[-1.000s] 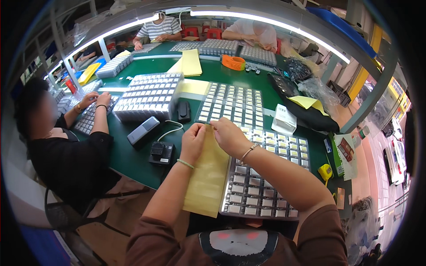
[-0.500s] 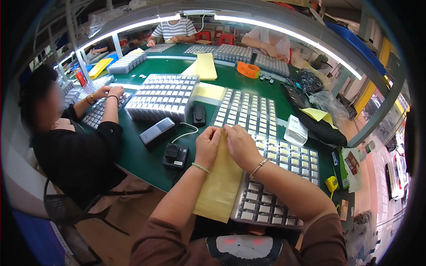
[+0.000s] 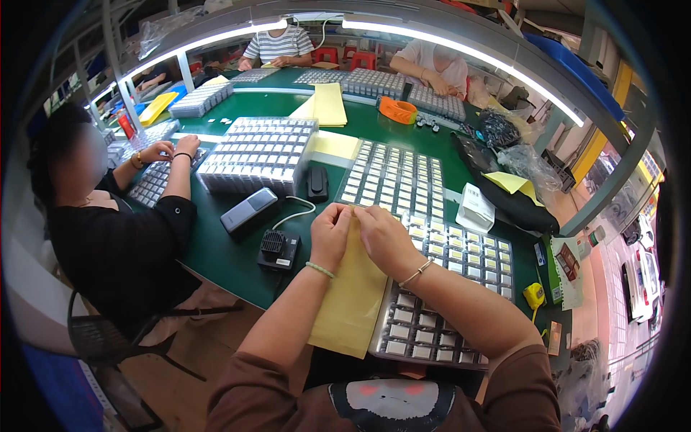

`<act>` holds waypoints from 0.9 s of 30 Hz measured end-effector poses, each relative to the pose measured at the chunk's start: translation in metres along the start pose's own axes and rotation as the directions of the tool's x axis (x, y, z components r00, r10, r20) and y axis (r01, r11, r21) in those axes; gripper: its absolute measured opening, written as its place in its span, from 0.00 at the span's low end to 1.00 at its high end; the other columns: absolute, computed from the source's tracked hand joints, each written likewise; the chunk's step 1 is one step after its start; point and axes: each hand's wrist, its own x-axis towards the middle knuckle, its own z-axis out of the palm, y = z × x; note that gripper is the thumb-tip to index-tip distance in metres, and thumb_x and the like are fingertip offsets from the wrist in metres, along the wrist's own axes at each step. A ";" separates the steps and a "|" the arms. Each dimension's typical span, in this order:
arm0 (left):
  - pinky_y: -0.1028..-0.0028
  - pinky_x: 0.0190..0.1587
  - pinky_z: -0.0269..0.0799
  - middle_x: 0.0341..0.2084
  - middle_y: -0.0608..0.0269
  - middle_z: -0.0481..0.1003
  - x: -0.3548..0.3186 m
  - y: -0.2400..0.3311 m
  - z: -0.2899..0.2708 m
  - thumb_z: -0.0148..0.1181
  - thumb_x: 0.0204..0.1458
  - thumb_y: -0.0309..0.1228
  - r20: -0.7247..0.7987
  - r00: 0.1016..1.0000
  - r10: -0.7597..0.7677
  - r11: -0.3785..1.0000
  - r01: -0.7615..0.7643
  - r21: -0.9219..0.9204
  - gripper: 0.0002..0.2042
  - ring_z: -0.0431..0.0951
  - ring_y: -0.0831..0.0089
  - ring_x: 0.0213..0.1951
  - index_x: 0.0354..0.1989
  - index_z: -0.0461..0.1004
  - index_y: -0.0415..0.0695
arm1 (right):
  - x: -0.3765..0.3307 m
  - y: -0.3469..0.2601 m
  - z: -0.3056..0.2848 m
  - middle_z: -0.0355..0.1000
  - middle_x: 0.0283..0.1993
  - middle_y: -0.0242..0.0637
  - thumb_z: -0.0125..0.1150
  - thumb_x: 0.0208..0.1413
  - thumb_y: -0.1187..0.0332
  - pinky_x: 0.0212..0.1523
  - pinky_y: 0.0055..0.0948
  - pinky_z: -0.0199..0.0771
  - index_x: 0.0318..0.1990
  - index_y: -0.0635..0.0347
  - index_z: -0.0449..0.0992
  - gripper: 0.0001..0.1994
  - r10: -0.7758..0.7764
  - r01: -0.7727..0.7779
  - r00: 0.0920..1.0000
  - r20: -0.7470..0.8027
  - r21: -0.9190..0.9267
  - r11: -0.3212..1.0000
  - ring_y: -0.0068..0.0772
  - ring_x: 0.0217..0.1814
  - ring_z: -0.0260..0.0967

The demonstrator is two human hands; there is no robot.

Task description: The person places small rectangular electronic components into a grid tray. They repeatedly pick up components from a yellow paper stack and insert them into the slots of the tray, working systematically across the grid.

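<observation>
- Two hands, left hand (image 3: pixel 331 234) and right hand (image 3: pixel 387 236), pinch yellow sheet (image 3: pixel 350 302) at its far end.
- Near tray (image 3: pixel 423 358): most visible cells filled.
- Sheet: not yet released.

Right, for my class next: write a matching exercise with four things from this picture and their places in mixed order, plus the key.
Things
1. long yellow sheet
2. orange roll
3. tape measure
4. grey oblong device

Places
A. near the right edge of the green table
B. left of both forearms
C. held at its far end by the left hand and right hand
D. near the far trays

Pairs: 1-C, 2-D, 3-A, 4-B
</observation>
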 end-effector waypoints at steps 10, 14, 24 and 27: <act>0.77 0.34 0.70 0.26 0.66 0.77 0.001 -0.006 0.002 0.57 0.62 0.31 0.002 1.000 0.003 1.000 -0.003 -0.008 0.09 0.72 0.81 0.30 0.37 0.77 0.37 | 0.017 -0.002 -0.017 0.75 0.33 0.39 0.63 0.53 0.70 0.37 0.37 0.75 0.33 0.59 0.76 0.04 0.240 -0.232 0.970 -0.047 0.136 0.963 0.43 0.35 0.75; 0.71 0.35 0.72 0.26 0.59 0.79 0.004 -0.015 -0.002 0.57 0.61 0.32 0.035 0.998 -0.043 0.978 0.034 0.208 0.10 0.77 0.70 0.29 0.39 0.78 0.36 | 0.008 -0.001 -0.048 0.78 0.30 0.36 0.65 0.53 0.67 0.33 0.29 0.74 0.34 0.61 0.80 0.07 0.410 -0.375 0.912 -0.026 0.358 0.855 0.30 0.29 0.74; 0.63 0.59 0.67 0.50 0.51 0.76 -0.006 0.015 0.005 0.54 0.58 0.23 0.263 0.896 0.358 0.799 -0.440 0.409 0.15 0.74 0.56 0.53 0.54 0.75 0.38 | -0.068 0.021 -0.119 0.74 0.38 0.28 0.50 0.68 0.66 0.29 0.17 0.72 0.59 0.63 0.72 0.16 0.615 -0.695 0.484 0.623 0.700 -0.163 0.15 0.30 0.66; 0.65 0.58 0.68 0.48 0.53 0.78 -0.018 0.035 0.019 0.52 0.57 0.20 0.423 0.865 0.269 0.928 -0.351 0.128 0.14 0.75 0.58 0.53 0.49 0.78 0.40 | -0.078 0.020 -0.111 0.75 0.39 0.29 0.48 0.69 0.68 0.30 0.17 0.74 0.59 0.66 0.71 0.16 0.596 -0.623 0.489 0.637 0.733 -0.273 0.16 0.31 0.68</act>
